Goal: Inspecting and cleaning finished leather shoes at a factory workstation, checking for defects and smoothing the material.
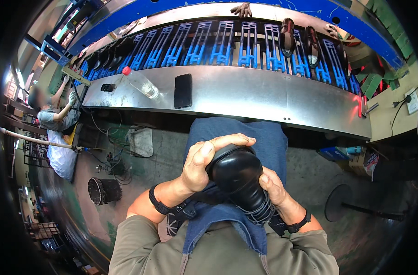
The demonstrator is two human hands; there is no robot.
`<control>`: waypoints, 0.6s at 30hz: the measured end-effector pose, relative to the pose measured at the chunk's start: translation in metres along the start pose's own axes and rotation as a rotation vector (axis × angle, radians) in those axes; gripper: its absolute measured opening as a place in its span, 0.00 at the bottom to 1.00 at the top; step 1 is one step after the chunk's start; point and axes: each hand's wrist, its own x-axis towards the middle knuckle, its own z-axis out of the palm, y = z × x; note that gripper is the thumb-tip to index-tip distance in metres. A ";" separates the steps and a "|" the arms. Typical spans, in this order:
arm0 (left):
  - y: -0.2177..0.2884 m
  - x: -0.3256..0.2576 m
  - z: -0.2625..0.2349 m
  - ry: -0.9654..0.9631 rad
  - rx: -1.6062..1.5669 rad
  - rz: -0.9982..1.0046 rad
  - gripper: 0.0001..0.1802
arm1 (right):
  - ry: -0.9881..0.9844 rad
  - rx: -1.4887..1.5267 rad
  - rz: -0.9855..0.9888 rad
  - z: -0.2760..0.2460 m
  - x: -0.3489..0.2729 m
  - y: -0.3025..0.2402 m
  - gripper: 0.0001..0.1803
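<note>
A black lace-up shoe (pixel 238 174) is held over my lap, its rounded toe pointing away from me and its grey laces nearest my body. My left hand (pixel 200 165) wraps the toe end from the left, with fingers stretched across the front edge of the sole. On the right side, my right hand (pixel 273 185) grips the shoe's flank, thumb on the upper. The right fingers are mostly hidden behind the shoe. A blue apron (pixel 268 137) covers my legs beneath it.
Ahead runs a metal ledge (pixel 236 91) bearing a phone (pixel 183 90) and a plastic bottle (pixel 142 84). Beyond it, a conveyor of blue racks (pixel 218 50) carries shoes (pixel 287 37). A black bucket (pixel 103 190) stands left, a round-based stand (pixel 339 201) right. A co-worker (pixel 58 112) is far left.
</note>
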 end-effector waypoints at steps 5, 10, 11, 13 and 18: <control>-0.001 -0.003 0.002 0.026 0.010 -0.015 0.39 | -0.001 -0.033 -0.015 -0.001 0.000 0.003 0.42; 0.001 0.000 0.004 -0.003 0.023 -0.028 0.40 | 0.007 -0.021 -0.019 -0.002 -0.002 0.003 0.42; 0.001 -0.001 0.004 0.001 0.012 -0.035 0.40 | -0.004 -0.016 -0.012 -0.002 -0.001 0.002 0.42; 0.002 -0.003 0.003 -0.007 0.019 -0.045 0.40 | -0.008 -0.004 0.002 -0.001 -0.002 0.002 0.42; 0.010 -0.007 0.005 -0.042 0.018 -0.087 0.40 | -0.017 0.038 0.005 -0.001 -0.002 0.006 0.43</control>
